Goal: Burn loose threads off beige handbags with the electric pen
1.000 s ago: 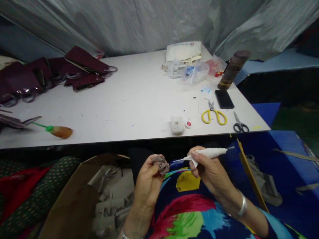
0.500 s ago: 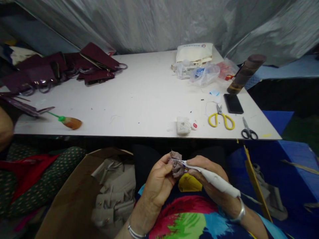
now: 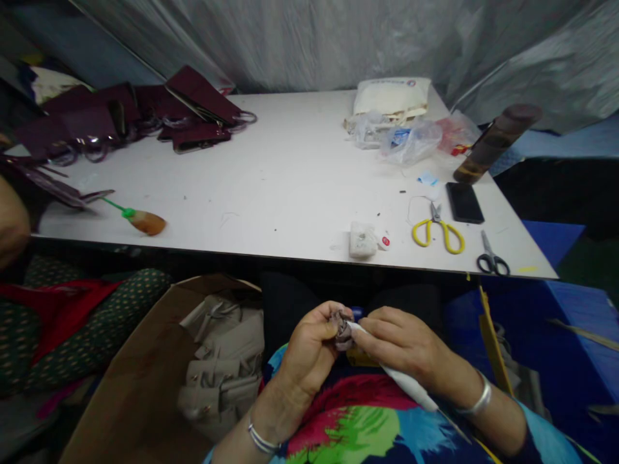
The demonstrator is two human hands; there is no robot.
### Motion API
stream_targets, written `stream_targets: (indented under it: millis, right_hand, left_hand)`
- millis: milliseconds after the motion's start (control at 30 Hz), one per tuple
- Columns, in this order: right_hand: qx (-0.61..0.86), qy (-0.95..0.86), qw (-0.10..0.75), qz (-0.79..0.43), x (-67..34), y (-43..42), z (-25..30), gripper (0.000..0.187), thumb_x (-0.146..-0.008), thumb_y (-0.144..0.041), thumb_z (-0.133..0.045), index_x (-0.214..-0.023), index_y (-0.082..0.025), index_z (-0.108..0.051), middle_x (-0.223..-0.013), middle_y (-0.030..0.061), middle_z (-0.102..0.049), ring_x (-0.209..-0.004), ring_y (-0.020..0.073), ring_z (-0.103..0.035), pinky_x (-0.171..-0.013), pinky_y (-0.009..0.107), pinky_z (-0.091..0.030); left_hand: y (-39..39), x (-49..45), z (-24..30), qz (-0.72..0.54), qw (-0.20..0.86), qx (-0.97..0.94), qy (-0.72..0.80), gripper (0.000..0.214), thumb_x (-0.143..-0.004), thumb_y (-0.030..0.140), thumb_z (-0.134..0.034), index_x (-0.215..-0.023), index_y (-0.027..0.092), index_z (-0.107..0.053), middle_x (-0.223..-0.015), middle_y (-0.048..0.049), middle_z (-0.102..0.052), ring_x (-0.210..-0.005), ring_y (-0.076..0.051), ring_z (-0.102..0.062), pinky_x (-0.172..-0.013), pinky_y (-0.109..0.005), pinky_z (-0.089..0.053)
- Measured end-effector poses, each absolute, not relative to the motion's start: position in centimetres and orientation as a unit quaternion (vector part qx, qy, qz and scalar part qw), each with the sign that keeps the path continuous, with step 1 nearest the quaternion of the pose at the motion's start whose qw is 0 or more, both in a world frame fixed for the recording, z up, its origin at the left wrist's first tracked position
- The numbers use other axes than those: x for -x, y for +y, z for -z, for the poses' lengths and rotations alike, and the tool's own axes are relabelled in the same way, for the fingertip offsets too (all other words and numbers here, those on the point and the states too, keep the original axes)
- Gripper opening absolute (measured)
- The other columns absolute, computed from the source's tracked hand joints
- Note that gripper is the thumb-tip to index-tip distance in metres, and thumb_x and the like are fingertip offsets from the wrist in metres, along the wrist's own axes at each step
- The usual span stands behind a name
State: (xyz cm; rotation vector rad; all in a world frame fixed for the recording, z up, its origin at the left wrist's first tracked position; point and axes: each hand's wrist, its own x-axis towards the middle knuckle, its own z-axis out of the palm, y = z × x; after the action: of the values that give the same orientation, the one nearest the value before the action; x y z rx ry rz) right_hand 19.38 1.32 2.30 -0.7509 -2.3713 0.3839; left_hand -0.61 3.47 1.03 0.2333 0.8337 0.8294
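My left hand [image 3: 312, 345] pinches a small crumpled grey-brown cloth [image 3: 342, 332] in front of my lap. In my closed right hand [image 3: 406, 341] is a slender white stick-like tool [image 3: 410, 386], its kind not clear, with a thin dark tail at its lower end. The tool's tip meets the crumpled cloth between both hands; my fingers partly cover the contact. Past the table edge lie a small white block [image 3: 362, 240] in clear wrap, yellow-handled scissors [image 3: 438, 232] and small black-handled scissors [image 3: 492, 258].
Left of my knees, a cardboard box [image 3: 120, 380] holds beige bags [image 3: 217, 361]. Maroon bags [image 3: 188, 106] and a glue bottle [image 3: 145, 222] lie on the white table [image 3: 290, 174]. A phone [image 3: 464, 202] and dark flask [image 3: 498, 142] are at right. Another person's arm [image 3: 12, 222] shows far left.
My right hand has turned over the white tool, whose tail end now points lower. The grey-brown cloth looks more bunched in my left fingers. The camera view has shifted slightly.
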Motion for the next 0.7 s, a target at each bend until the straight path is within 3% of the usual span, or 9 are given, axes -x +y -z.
stream_targets:
  millis: [233,367,533,700]
  right_hand:
    - [0.206,-0.944,0.245,-0.085,-21.4,1.6,-2.8,0.023,-0.112,-0.007,-0.045,-0.122,-0.004,-0.065,-0.106,0.0168,-0.068,-0.095,0.0269,-0.066,-0.081,0.040,-0.058]
    - [0.195,-0.947,0.241,-0.088,-22.8,1.3,-4.3,0.022,-0.108,-0.004,-0.048,-0.121,-0.004,-0.066,-0.107,0.0173,-0.069,-0.093,0.0279,-0.066,-0.081,0.041,-0.059]
    - [0.249,-0.916,0.291,-0.122,-23.6,1.6,-4.6,0.030,-0.109,-0.008,-0.051,-0.136,-0.016,-0.062,-0.109,0.0133,-0.072,-0.093,0.0264,-0.069,-0.078,0.040,-0.061]
    - [0.267,-0.897,0.332,-0.120,-22.8,1.6,-3.4,0.036,-0.106,-0.007,-0.057,-0.138,-0.022,-0.064,-0.114,0.0119,-0.073,-0.096,0.0270,-0.071,-0.081,0.042,-0.062]
  left_hand:
    - [2.8,-0.3,-0.4,-0.392,0.818,-0.113,0.406,0.026,-0.055,0.007,-0.079,-0.080,0.011,-0.074,-0.073,-0.0041,-0.064,-0.062,-0.013,-0.056,-0.057,-0.023,-0.044]
    - [5.4,2.2,0.9,-0.494,0.750,-0.080,0.433,0.019,-0.054,0.001,-0.074,-0.070,0.011,-0.070,-0.068,-0.0037,-0.059,-0.056,-0.009,-0.046,-0.051,-0.019,-0.036]
    - [7.2,4.4,1.5,-0.519,0.735,-0.095,0.426,0.019,-0.061,0.001,-0.077,-0.078,0.009,-0.073,-0.084,-0.0084,-0.064,-0.062,-0.010,-0.048,-0.054,-0.019,-0.042]
    - [6.1,2.7,0.3,-0.474,0.797,-0.084,0.365,0.022,-0.065,0.006,-0.086,-0.083,0.008,-0.075,-0.077,-0.0056,-0.059,-0.063,-0.009,-0.048,-0.054,-0.016,-0.043]
